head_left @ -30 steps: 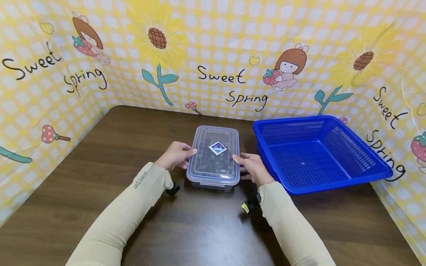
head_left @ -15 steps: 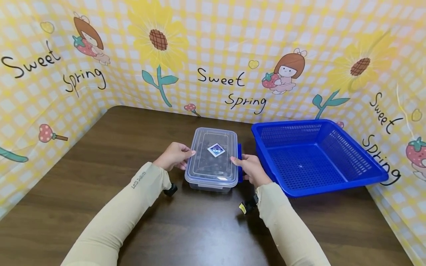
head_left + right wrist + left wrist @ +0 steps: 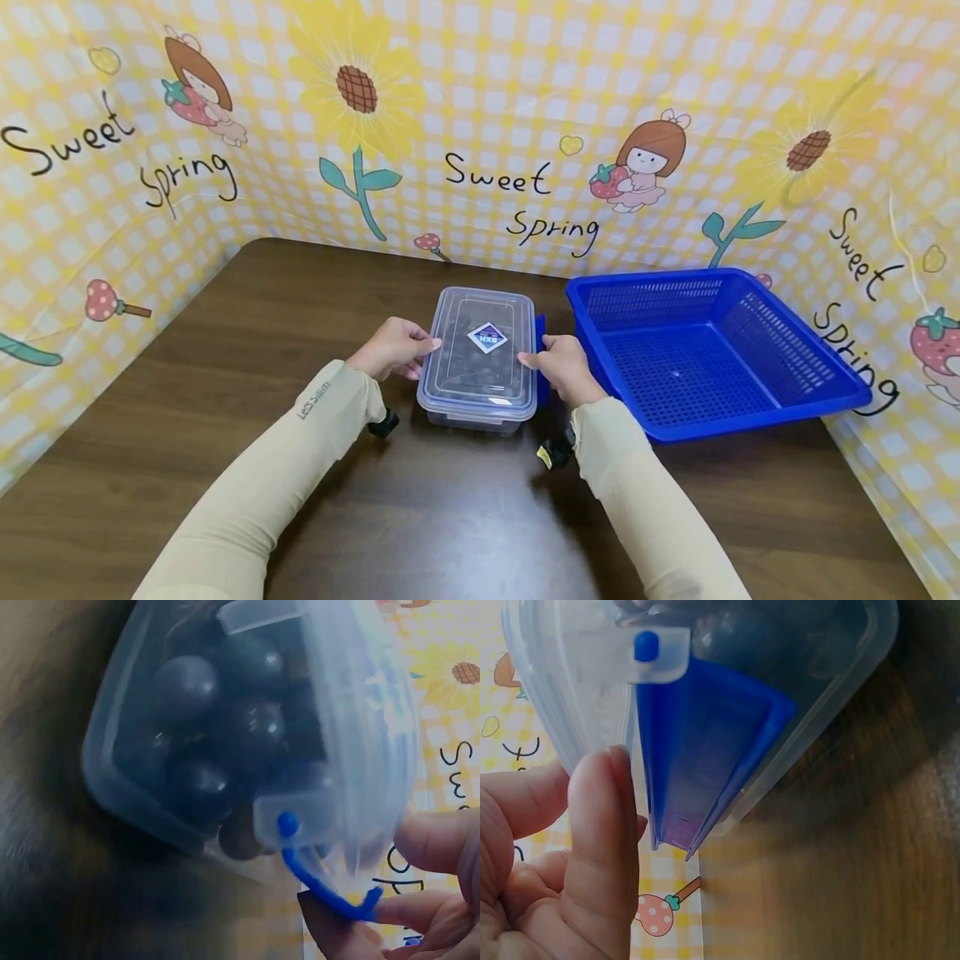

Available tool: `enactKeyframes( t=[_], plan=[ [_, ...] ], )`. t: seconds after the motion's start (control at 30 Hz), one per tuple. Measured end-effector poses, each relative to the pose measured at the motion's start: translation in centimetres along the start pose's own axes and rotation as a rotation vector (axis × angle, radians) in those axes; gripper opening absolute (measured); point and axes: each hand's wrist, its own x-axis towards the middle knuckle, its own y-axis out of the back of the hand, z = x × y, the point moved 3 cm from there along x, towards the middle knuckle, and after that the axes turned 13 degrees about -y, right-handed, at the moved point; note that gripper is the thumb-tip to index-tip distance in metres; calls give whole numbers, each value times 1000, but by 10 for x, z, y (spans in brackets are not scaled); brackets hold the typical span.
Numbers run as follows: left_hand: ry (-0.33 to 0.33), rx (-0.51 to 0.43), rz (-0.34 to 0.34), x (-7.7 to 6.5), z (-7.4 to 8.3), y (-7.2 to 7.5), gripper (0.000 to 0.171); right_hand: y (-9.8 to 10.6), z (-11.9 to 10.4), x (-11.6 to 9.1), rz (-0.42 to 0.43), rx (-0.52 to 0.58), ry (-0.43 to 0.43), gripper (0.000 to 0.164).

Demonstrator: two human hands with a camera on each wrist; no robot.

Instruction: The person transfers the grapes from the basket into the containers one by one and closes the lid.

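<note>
A clear rectangular food container [image 3: 480, 358] with a clear lid and a diamond sticker stands on the brown table. Dark round things [image 3: 251, 727] show through its wall. My left hand [image 3: 390, 350] holds its left edge, thumb on the lid rim, fingers below. Beside those fingers a blue clasp [image 3: 697, 750] hangs angled outward from its hinge. My right hand [image 3: 566, 367] is at the right edge, thumb on the lid rim. Its fingers lie against the other blue clasp [image 3: 322, 889], which stands swung out from the wall.
A blue perforated plastic basket [image 3: 645, 429] stands close to the right of my right hand. Behind the table [image 3: 187, 350] hangs a yellow checked cloth [image 3: 480, 92] with printed flowers and figures, which also encloses both sides.
The clasp on the right side has swung outward and now shows beyond the lid edge. My right hand has shifted slightly along that side. The left hand keeps its place at the rim.
</note>
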Motion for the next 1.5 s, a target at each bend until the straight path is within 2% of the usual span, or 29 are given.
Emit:
enactKeyframes(
  t=[0.1, 0.2, 0.3, 0.9, 1.2, 1.37, 1.5],
  plan=[
    [-5, -4, -8, 1, 1, 0, 31, -1, -2, 2, -51, 85, 13, 67],
    [-3, -18, -18, 0, 3, -1, 30, -2, -1, 5, -119, 193, -32, 72],
    [9, -23, -20, 0, 2, -1, 30, -1, 0, 6, -156, 232, -70, 76],
    [49, -27, 4, -4, -3, 2, 34, -7, -7, 1, -174, 140, -40, 76],
    [39, -39, 2, 0, 2, 0, 34, -3, -12, 0, -118, 77, -16, 74],
    [31, -24, 2, -1, 0, 2, 33, -5, -14, -4, -50, -47, 42, 71],
    [22, -13, -2, -2, -1, 3, 35, -7, -14, -6, -58, -51, 50, 70]
  ],
)
